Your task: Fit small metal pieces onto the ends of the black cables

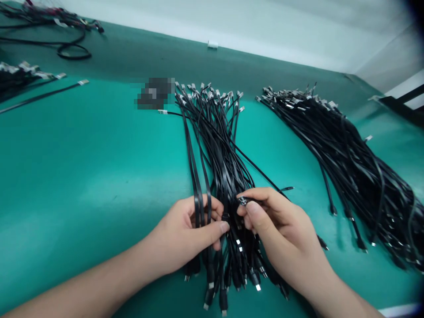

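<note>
A bundle of black flat cables [215, 145] runs away from me across the green table, with silvery ends at the far side and plug connectors [224, 302] close to me. My left hand [198, 225] is closed around a few of these cables at the bundle's left edge, thumb pressed toward the fingertips. My right hand [274, 225] pinches a cable end with a shiny metal tip [243, 201] between thumb and forefinger, just right of the bundle's middle. Its other fingers are curled, and the rest of that cable is partly hidden.
A larger pile of black cables [361, 168] lies on the right. More cables [26, 79] lie at the left edge, with a tangle of wires [49, 20] behind them. A small white cylinder [212, 44] stands by the back wall. A blurred dark patch [155, 93] adjoins the bundle's far end.
</note>
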Demonstrator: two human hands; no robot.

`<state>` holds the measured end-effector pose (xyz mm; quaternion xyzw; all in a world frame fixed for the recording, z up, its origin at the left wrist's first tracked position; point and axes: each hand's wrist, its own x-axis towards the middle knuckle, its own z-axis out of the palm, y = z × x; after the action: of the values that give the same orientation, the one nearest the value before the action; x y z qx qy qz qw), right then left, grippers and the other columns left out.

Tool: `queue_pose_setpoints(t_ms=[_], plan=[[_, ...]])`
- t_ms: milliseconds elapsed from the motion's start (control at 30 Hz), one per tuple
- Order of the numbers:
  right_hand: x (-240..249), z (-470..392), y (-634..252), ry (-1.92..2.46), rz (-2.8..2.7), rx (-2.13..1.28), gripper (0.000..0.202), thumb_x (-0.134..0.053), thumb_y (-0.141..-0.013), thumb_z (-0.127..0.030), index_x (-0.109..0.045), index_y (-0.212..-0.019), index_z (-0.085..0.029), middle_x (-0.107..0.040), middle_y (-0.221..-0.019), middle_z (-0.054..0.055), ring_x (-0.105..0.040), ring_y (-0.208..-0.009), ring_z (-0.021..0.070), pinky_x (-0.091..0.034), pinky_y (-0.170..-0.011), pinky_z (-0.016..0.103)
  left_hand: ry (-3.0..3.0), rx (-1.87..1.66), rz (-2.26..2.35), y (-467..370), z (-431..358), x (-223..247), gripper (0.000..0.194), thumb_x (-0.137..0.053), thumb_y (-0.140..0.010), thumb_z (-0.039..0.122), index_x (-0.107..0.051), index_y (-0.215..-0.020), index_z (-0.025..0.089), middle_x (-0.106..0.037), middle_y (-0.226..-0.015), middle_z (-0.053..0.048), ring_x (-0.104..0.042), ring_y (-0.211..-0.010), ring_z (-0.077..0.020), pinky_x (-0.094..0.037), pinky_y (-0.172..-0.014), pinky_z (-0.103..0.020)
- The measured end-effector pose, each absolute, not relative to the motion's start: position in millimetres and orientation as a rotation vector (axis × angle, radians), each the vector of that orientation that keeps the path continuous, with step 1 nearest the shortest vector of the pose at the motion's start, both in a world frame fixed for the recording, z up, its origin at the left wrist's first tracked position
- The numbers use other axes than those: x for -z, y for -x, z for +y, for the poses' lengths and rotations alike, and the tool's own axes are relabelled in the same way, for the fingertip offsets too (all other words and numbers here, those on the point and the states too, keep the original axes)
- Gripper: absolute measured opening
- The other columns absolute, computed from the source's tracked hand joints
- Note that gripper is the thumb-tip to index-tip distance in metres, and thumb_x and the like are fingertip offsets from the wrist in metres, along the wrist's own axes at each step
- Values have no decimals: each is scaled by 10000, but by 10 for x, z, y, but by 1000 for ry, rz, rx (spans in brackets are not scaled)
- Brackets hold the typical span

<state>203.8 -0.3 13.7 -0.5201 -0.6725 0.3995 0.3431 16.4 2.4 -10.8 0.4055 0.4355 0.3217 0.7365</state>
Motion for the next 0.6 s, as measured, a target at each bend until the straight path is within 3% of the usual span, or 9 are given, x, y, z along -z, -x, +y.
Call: queue_pose_setpoints(t_ms=[167,367,600], plan=[[-196,-11,-2060,1448,-1807,-946,147,-538,-1005,-279,-678,-988,-237,-707,-746,-3,-631,-584,126,-467,-439,198,-905,-676,1001,-165,18,109,123,-726,-819,247,-657,-885,169,-625,-591,52,-570,-528,-93,-445,-544,-213],[-214,-12,-2034,1437,-1853,-931,149,-532,-998,-252,-678,-994,-222,-723,-740,1,-648,-582,126,-485,-443,194,-926,-703,976,-148,12,143,177,-701,-868,280,-724,-988,153,-675,-708,6,-631,-649,-125,-531,-652,-247],[-218,-13,-2033,1417,-1882,-954,169,-520,-997,-252,-679,-964,-206,-756,-742,30,-703,-609,162,-469,-406,213,-947,-704,973,-142,53,123,133,-658,-906,268,-701,-945,149,-684,-712,1,-631,-652,-119,-525,-684,-250]])
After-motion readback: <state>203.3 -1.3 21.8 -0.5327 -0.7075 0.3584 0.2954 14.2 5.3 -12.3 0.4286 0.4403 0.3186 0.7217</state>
